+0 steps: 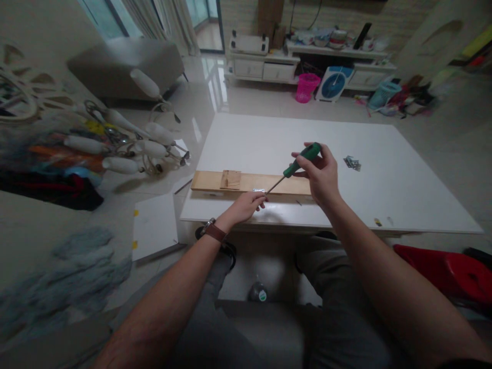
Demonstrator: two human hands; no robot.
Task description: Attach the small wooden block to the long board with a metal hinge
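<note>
My right hand [321,171] is closed round the green handle of a screwdriver [302,160]. Its shaft slants down to the left, and the tip meets a small metal bracket [259,190] on the front edge of a long wooden board [265,182]. My left hand [249,205] has its fingers closed at the bracket, beside the tip; a small screw there, if any, is too small to make out. A square wood piece [230,179] lies on the board's left part. Just in front of the board, a loose screw [299,203] rests on the white panel [369,154].
A pile of metal brackets [352,163] lies on the panel's right side, with small parts [378,222] near its front edge. Lamp arms with white shades [149,146] stand at left. A white box [156,225] sits on the floor, and a red object [446,271] at right.
</note>
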